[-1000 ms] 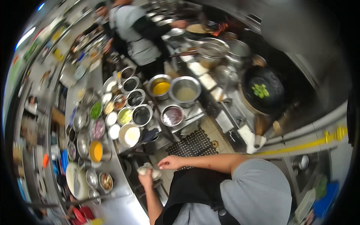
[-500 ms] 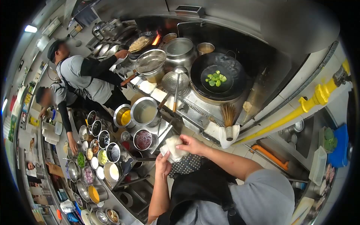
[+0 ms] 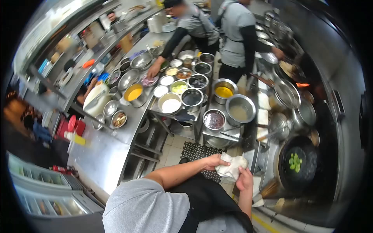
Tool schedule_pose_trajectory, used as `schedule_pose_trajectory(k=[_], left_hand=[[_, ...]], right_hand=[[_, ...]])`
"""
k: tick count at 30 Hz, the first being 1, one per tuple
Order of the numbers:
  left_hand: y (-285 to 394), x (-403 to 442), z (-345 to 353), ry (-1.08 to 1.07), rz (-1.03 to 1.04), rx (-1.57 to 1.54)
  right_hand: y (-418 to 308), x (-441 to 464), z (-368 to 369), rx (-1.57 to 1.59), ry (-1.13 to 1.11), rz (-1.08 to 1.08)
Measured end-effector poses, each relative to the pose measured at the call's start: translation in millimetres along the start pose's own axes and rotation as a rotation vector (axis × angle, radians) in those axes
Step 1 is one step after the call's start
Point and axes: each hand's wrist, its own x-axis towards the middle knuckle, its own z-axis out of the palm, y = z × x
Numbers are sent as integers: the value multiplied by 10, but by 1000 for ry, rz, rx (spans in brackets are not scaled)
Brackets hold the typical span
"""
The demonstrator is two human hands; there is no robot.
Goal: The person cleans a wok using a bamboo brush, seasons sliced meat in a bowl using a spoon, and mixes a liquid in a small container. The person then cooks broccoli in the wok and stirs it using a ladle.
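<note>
A crumpled white cloth is held in front of my apron, between both hands. My left hand grips its left side, the thumb lying on top. At the cloth's right edge, my right hand pinches it with bent fingers. To the right is a black wok on the stove, with green vegetable pieces in it. Near my right hand lies a bamboo wok brush. Beyond the cloth stands a pot of dark red sauce.
Two people stand ahead: one reaches over the bowls with a hand, another works at the stove with an outstretched hand. A large steel pot and a strainer stand near. The left holds a steel counter.
My view has swung left, so the wok now appears at the right and the counter at the left. Both hands still hold the cloth, and its folds have shifted.
</note>
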Motion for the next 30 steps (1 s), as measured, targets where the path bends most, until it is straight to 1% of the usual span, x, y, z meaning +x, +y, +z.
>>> schedule_pose_trajectory(k=[1, 3, 4, 7, 8, 9, 11, 12, 14, 15, 17, 19, 21, 22, 23, 25, 26, 27, 28, 29, 30], left_hand=[[77, -77, -67, 14, 30, -17], [246, -266, -237, 47, 61, 66], [317, -355, -304, 60, 83, 48], [494, -649, -620, 134, 195, -34], [579, -788, -683, 195, 234, 9], [534, -787, -900, 295, 339, 161], [683, -1011, -980, 607, 361, 577], [660, -1036, -1124, 727, 437, 631], [592, -1073, -1545, 936, 566, 672], [728, -1233, -1600, 942, 587, 669], [1039, -1675, -1530, 723, 666, -82], [1233, -2062, -1593, 713, 706, -106], [1328, -2366, -1793, 1074, 651, 483], [1421, -2598, -1834, 1183, 526, 432], [1495, -2817, -1907, 1151, 510, 314], [1403, -2987, -2245, 1136, 660, 63], [1364, -3107, -2345, 1209, 593, 3], [1400, -3286, -2330, 1282, 525, -59], [1199, -3289, -2655, 1251, 635, -172], [1053, -3351, -2836, 1258, 678, -261], [948, -3456, -2889, 1277, 670, -317]], right_hand=[[-30, 53, 49, 62, -30, 36], [17, 232, 124, -1, -88, 37], [61, 322, 181, -1, -128, 58], [202, 572, 638, -22, -220, 117], [271, 704, 837, -34, -252, 138], [392, 842, 1022, -48, -292, 147], [679, 1124, 1302, -192, -340, 194], [894, 1349, 1343, -284, -377, 214], [1154, 1581, 1810, -289, -382, 244], [1231, 1663, 2057, -278, -371, 262], [1530, 1966, 2303, -442, -382, 303], [1772, 2054, 2725, -614, -439, 365], [2008, 2155, 3058, -768, -600, 337], [2032, 2216, 3259, -769, -602, 331], [2032, 2269, 3462, -769, -680, 472], [2050, 2358, 3818, -758, -834, 756], [2125, 2510, 3884, -912, -880, 730], [2082, 2554, 4109, -1095, -975, 641], [2070, 2658, 4272, -1099, -994, 596], [2047, 2762, 4421, -1100, -1012, 552], [1951, 2848, 4627, -1071, -986, 516]])
